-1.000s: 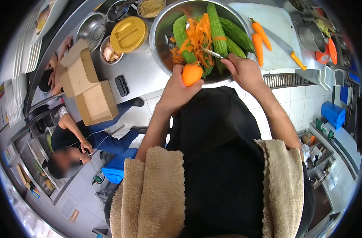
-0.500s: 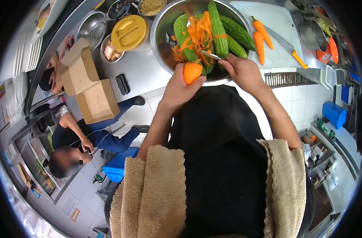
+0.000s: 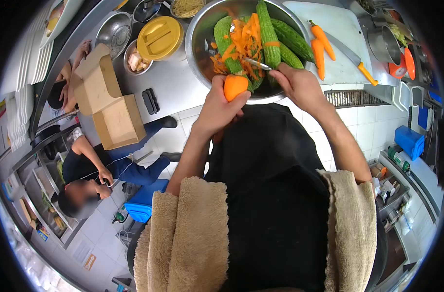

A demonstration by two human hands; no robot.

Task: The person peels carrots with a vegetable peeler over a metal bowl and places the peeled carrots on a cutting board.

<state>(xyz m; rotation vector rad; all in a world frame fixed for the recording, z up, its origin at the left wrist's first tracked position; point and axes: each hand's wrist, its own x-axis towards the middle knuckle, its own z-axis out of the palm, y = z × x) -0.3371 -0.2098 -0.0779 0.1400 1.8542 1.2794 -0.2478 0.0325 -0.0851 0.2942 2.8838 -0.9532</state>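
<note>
Clock centred on bowl [image 3: 199,39]: board [image 3: 348,23] at 3 o'clock, green gourds [image 3: 269,40] inside, left hand [image 3: 220,106] at 7 grasping carrot [image 3: 235,87] by the near rim, right hand [image 3: 302,87] at 4 gripping what looked like a peeler [image 3: 257,63]. Blade pointed to 10, apart from carrot, near peels [image 3: 249,36]. Good peeling probably called for light strokes towards 12, left fingers behind the blade, carrot turned between passes
</note>
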